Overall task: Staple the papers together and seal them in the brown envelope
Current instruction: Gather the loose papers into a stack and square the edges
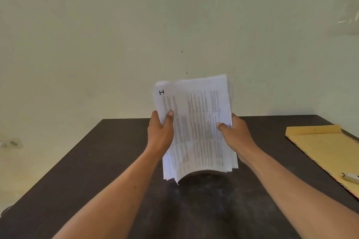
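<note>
dark table below papers, left hand and right hand tight on opposite edges

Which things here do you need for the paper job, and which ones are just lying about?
Needed: papers, gripped by the left hand and the right hand; brown envelope on the table; small white thing on the envelope, perhaps the stapler, too small to tell.
Just there: wall socket, far left.

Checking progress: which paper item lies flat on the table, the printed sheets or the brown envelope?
The brown envelope, flat on the table; the left hand and right hand hold the printed sheets upright.
</note>
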Available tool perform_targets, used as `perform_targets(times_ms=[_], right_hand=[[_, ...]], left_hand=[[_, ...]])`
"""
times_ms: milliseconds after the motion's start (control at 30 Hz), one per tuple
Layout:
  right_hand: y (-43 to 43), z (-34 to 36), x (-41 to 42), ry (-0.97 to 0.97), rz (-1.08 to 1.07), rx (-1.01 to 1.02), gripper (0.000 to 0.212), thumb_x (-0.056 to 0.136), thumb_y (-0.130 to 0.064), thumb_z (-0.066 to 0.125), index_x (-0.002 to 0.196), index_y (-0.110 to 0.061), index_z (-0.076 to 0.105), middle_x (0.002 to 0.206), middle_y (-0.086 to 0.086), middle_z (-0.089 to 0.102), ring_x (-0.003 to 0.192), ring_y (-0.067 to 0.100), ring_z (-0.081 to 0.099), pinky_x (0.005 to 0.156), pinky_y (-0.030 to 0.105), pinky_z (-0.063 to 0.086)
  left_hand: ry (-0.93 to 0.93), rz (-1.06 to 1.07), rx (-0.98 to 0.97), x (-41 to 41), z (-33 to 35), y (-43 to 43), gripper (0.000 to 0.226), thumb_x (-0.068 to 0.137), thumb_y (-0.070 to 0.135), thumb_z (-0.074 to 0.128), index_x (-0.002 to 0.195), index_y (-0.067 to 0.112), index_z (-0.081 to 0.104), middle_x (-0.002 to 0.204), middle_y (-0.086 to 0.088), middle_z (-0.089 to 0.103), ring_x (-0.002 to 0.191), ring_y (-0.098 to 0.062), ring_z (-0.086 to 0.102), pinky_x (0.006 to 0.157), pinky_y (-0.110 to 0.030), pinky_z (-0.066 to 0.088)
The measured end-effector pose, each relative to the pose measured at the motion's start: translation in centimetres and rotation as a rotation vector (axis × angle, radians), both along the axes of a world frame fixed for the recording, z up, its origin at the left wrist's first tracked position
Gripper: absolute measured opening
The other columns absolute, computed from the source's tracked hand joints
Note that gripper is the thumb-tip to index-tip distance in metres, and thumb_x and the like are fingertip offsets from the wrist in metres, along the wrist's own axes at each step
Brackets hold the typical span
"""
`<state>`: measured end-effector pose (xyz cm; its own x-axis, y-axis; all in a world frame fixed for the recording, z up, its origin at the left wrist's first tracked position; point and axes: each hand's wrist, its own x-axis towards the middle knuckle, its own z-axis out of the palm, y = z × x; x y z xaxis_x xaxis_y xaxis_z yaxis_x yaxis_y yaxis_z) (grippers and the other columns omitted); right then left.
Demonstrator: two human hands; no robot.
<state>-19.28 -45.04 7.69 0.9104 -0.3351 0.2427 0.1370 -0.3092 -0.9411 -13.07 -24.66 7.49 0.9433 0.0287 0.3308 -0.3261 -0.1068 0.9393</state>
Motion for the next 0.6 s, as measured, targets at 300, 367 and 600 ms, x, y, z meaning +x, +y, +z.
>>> perform_targets(times_ms=[300,367,600], right_hand=[[0.7,-1.8,-0.4,-0.112,-0.161,0.154,0.018,0.098,-0.009,0.049,0.11,-0.02,0.058,0.106,-0.007,0.067,0.092,0.01,0.065,0.071,0.023,0.051],[0.5,-1.9,-0.5,-0.109,-0.156,0.125,0.015,0.097,-0.009,0.049,0.104,-0.018,0.059,0.1,-0.003,0.068,0.085,0.015,0.065,0.068,0.026,0.053],[0.0,-2.9,-0.6,-0.126,-0.246,0.175,0.015,0.096,-0.007,0.044,0.094,-0.009,0.059,0.091,0.016,0.067,0.072,0.021,0.056,0.061,0.03,0.046]], left_hand=[[-0.005,0.143,-0.031,-1.4,-1.4,-1.6,0.03,0.095,0.049,0.056,0.103,0.021,0.058,0.094,0.01,0.067,0.082,-0.004,0.067,0.061,-0.019,0.051],[-0.014,0.14,0.023,-1.3,-1.5,-1.6,0.029,0.092,0.048,0.062,0.097,0.02,0.059,0.09,0.008,0.069,0.078,-0.005,0.069,0.061,-0.022,0.054],[-0.02,0.114,-0.018,-1.9,-2.2,-2.1,0.022,0.1,0.036,0.05,0.117,0.023,0.053,0.104,0.013,0.063,0.094,-0.005,0.063,0.069,-0.019,0.05]])
